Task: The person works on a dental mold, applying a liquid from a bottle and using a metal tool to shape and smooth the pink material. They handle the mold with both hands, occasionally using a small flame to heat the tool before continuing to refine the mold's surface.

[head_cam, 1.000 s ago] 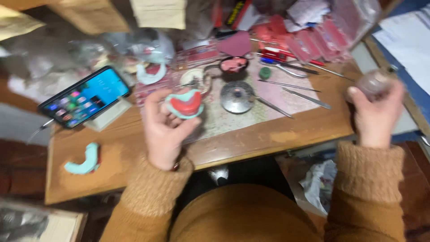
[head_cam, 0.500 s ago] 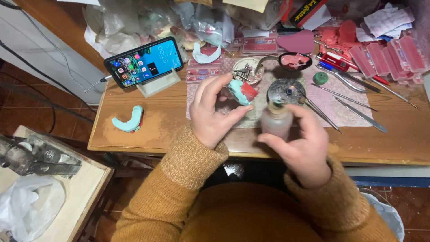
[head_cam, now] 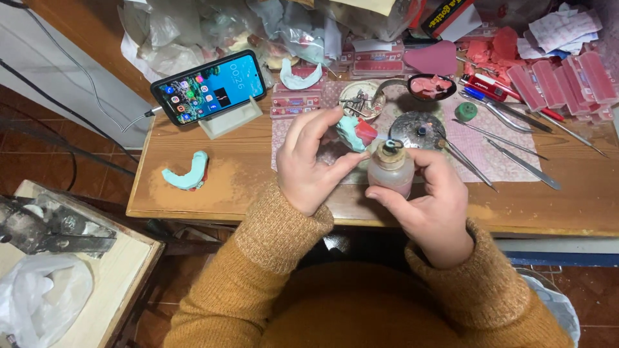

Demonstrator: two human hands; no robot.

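My left hand holds a light-blue dental cast with a red wax rim above the wooden table. My right hand grips a small frosted glass bottle with a cork-like top and a wick at its neck. The two hands are close together at the table's front edge, the cast just up and left of the bottle's top. Both arms wear mustard knitted sleeves.
A phone leans on a stand at the back left. Another light-blue cast lies on the left. Metal hand tools, a round metal dish, a green cap and pink trays fill the right. Plastic bags crowd the back.
My right hand brought the bottle in from the far right to beside the cast. The view shifted left and downward, and both hands now sit steady together.
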